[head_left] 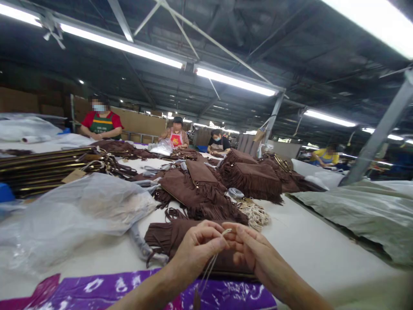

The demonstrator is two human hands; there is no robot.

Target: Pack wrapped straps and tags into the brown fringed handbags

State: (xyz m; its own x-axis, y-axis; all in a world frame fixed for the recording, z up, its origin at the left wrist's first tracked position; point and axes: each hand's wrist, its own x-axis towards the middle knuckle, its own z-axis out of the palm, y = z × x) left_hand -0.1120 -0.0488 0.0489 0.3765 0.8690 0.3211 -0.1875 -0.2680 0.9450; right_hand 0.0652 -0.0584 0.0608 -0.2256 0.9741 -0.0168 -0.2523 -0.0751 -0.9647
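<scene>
My left hand (203, 243) pinches a thin cream cord (211, 267) between thumb and fingertips. Strands of it hang below the hand, with a small brown piece (196, 298) at the lower end, its kind unclear. My right hand (253, 249) meets the left at the cord's upper end, fingers curled and bent in around it; its exact grip is partly hidden. Beneath both hands lies a dark brown fringed bag (177, 234), partly covered by them. More brown fringed bags (206, 189) are piled just beyond, beside a bundle of cream cords (254, 214).
Clear plastic bags (80, 215) cover the left of the white table (309, 245). Purple plastic (106, 286) lies at the front edge. Flat brown pieces with gold edges (41, 168) are stacked left. Greenish sheeting (361, 206) sits right. Several co-workers (102, 122) work across the table.
</scene>
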